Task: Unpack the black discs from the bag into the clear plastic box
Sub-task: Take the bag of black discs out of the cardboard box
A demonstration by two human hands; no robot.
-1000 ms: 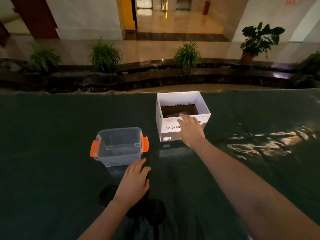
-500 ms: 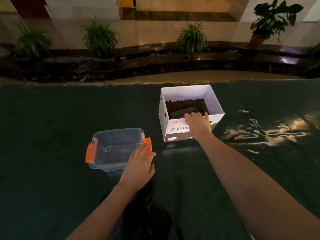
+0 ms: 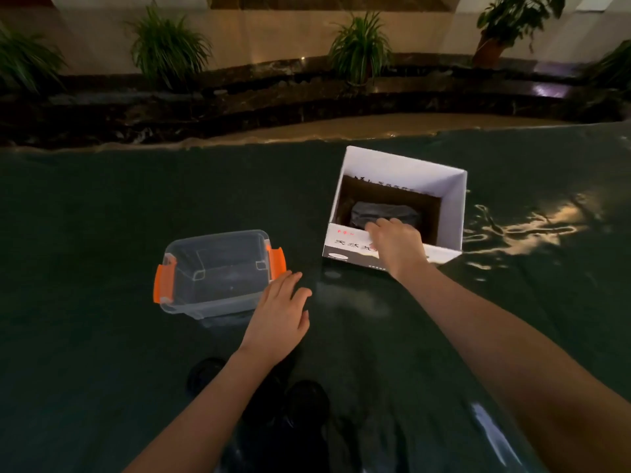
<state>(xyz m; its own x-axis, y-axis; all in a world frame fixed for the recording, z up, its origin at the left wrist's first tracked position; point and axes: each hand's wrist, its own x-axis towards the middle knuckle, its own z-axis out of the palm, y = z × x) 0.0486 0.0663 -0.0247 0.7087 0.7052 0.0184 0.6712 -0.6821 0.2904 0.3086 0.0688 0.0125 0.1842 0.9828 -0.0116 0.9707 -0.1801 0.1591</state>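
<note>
A white cardboard box (image 3: 450,213) stands on the dark table, right of centre. Inside it lies a dark grey bag (image 3: 386,213). My right hand (image 3: 396,244) reaches over the box's near wall, fingertips touching the bag; whether it grips the bag I cannot tell. The clear plastic box (image 3: 215,271) with orange latches sits to the left, open and with nothing in it. My left hand (image 3: 278,315) hovers open by its near right corner, fingers spread, holding nothing. No black discs show.
The dark glossy table (image 3: 102,216) stretches all around both boxes. Dark round reflections (image 3: 300,401) lie under my left forearm. Beyond the far table edge run a stone ledge and several potted plants (image 3: 358,46).
My right hand has gone from the box's front wall over its rim and down to the bag. My left hand slid up beside the clear box. The view tilted down and closer.
</note>
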